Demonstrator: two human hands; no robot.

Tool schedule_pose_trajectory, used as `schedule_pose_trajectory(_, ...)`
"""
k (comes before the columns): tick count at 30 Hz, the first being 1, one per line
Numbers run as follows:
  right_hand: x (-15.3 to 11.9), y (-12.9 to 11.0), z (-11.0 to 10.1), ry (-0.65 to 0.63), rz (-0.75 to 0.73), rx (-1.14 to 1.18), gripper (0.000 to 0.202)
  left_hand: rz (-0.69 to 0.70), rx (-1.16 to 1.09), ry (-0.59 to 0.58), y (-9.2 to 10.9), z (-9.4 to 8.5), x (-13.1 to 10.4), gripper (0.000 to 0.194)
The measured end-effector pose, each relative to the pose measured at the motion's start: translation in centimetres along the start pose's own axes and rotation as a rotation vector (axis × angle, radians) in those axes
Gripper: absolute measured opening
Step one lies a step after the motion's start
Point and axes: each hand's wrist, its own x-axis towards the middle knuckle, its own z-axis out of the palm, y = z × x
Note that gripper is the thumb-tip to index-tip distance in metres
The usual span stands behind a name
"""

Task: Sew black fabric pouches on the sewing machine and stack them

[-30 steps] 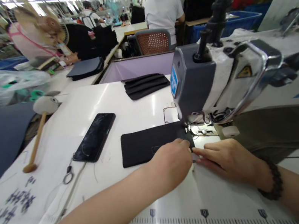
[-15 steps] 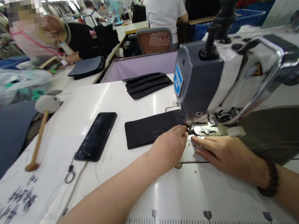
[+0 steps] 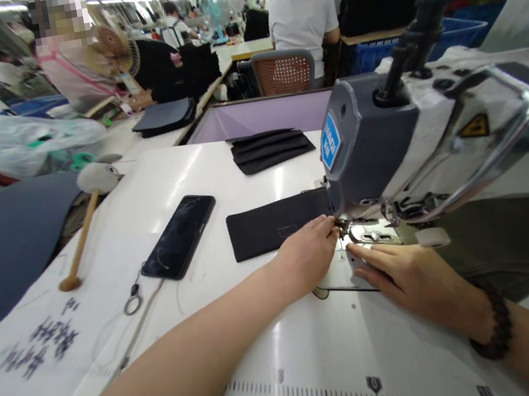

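Observation:
A folded black fabric piece [image 3: 259,226], with a small stitched rectangle on it, lies on the sewing machine bed, its right end passing behind the machine head [image 3: 366,140]. My left hand [image 3: 310,258] is closed at the near right edge of this fabric, fingertips together beside the presser foot [image 3: 343,229]. What the fingertips pinch is partly hidden. My right hand [image 3: 409,272] rests just right of the needle area, fingers stretched out over the metal needle plate [image 3: 335,274]. It holds nothing that I can see. A dark beaded bracelet [image 3: 493,322] circles the right wrist.
A black phone [image 3: 180,238] with a ring strap [image 3: 133,304] lies left of the fabric. Farther left is a wooden-handled mallet [image 3: 83,238]. More black fabric pieces [image 3: 271,149] lie behind, by a purple-lined bin [image 3: 261,116]. Co-workers sit beyond.
The whole view has shifted slightly, so everything appears a little farther right. Both hands keep nearly the same places at the machine, and the fabric shows no clear movement.

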Motion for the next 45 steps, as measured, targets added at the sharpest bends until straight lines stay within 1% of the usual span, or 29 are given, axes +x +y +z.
schedule_pose_trajectory(2,0.0,0.0,0.0,0.008,-0.008,0.0,0.032,-0.071,0.0,-0.024,0.1,-0.3,0.0,0.028)
schedule_pose_trajectory(4,0.0,0.1,-0.1,0.009,-0.023,0.001,0.032,-0.177,0.03,-0.057,0.3,-0.4,0.0,0.032)
schedule_pose_trajectory(6,0.0,0.2,-0.2,0.002,-0.039,0.01,0.032,-0.258,0.067,-0.119,0.7,-0.6,-0.5,0.037)
schedule_pose_trajectory(7,0.0,0.3,-0.2,-0.003,-0.047,0.02,0.032,-0.271,0.075,-0.158,1.0,-0.7,-0.9,0.038)
schedule_pose_trajectory(9,0.0,0.4,-0.4,-0.015,-0.061,0.049,0.031,-0.218,0.063,-0.211,1.8,-1.4,-2.5,0.037)
schedule_pose_trajectory(10,0.0,0.5,-0.4,-0.018,-0.068,0.065,0.031,-0.163,0.04,-0.221,2.2,-2.1,-3.6,0.036)
schedule_pose_trajectory(12,0.0,0.6,-0.5,-0.012,-0.08,0.09,0.031,-0.036,-0.042,-0.197,3.0,-4.1,-6.2,0.038)
schedule_pose_trajectory(13,0.0,0.6,-0.5,-0.004,-0.082,0.096,0.031,0.031,-0.123,-0.185,3.2,-5.4,-7.6,0.045)
schedule_pose_trajectory(14,0.0,0.6,-0.6,0.006,-0.083,0.099,0.03,0.049,-0.225,-0.167,3.3,-6.7,-9.0,0.051)
schedule_pose_trajectory(15,0.0,0.6,-0.6,0.013,-0.083,0.103,0.03,0.035,-0.335,-0.146,3.2,-8.0,-10.1,0.056)
schedule_pose_trajectory(16,0.1,0.5,-0.7,0.014,-0.08,0.105,0.029,-0.045,-0.446,-0.097,2.9,-9.1,-11.1,0.057)
schedule_pose_trajectory(17,0.1,0.4,-0.7,0.012,-0.072,0.107,0.029,-0.131,-0.554,-0.043,2.6,-9.8,-11.9,0.057)
schedule_pose_trajectory(18,0.1,0.4,-0.8,0.008,-0.062,0.109,0.029,-0.198,-0.658,0.016,2.1,-10.1,-12.4,0.058)
schedule_pose_trajectory(19,0.1,0.3,-0.9,0.005,-0.052,0.109,0.028,-0.271,-0.753,0.118,1.6,-10.0,-12.7,0.059)
schedule_pose_trajectory(21,0.1,0.2,-1.0,0.002,-0.033,0.108,0.029,-0.356,-0.888,0.268,0.4,-8.4,-12.6,0.061)
schedule_pose_trajectory(22,0.1,0.1,-1.0,0.006,-0.027,0.105,0.029,-0.406,-0.914,0.29,0.0,-7.1,-12.4,0.06)
schedule_pose_trajectory(23,0.0,0.1,-1.0,0.009,-0.024,0.103,0.029,-0.439,-0.912,0.283,-0.4,-5.8,-12.2,0.059)
schedule_pose_trajectory(24,0.0,0.1,-1.0,0.01,-0.021,0.101,0.029,-0.47,-0.864,0.288,-0.7,-4.5,-11.9,0.057)
schedule_pose_trajectory(25,0.0,0.1,-0.9,0.013,-0.018,0.099,0.029,-0.505,-0.752,0.304,-0.8,-3.4,-11.7,0.057)
schedule_pose_trajectory(26,0.0,0.1,-0.9,0.016,-0.016,0.097,0.028,-0.529,-0.603,0.301,-0.7,-2.6,-11.6,0.056)
schedule_pose_trajectory(27,0.0,0.1,-0.9,0.017,-0.016,0.096,0.028,-0.517,-0.457,0.286,-0.5,-2.1,-11.5,0.052)
schedule_pose_trajectory(29,-0.1,0.1,-1.0,0.017,-0.021,0.099,0.028,-0.415,-0.247,0.201,0.4,-1.9,-11.3,0.042)
schedule_pose_trajectory(30,-0.1,0.1,-1.0,0.017,-0.023,0.101,0.028,-0.338,-0.195,0.144,1.0,-2.1,-11.1,0.037)
schedule_pose_trajectory(32,-0.1,0.1,-1.0,0.018,-0.023,0.102,0.028,-0.2,-0.154,0.05,2.0,-2.6,-10.7,0.033)
schedule_pose_trajectory(34,-0.1,0.1,-0.9,0.02,-0.024,0.103,0.028,-0.121,-0.133,0.013,2.8,-2.9,-9.9,0.032)
schedule_pose_trajectory(36,-0.1,0.1,-0.9,0.019,-0.037,0.109,0.028,-0.086,-0.124,0.012,3.2,-2.7,-8.8,0.034)
schedule_pose_trajectory(38,-0.1,0.2,-1.0,0.014,-0.059,0.12,0.027,-0.08,-0.12,0.027,3.2,-2.3,-7.4,0.038)
schedule_pose_trajectory(41,-0.3,0.4,-1.2,-0.006,-0.101,0.141,0.026,-0.087,-0.105,0.053,2.7,-1.6,-5.0,0.042)
schedule_pose_trajectory(45,-0.3,0.6,-1.4,-0.026,-0.132,0.157,0.024,-0.06,-0.086,0.038,1.5,-1.3,-2.4,0.042)
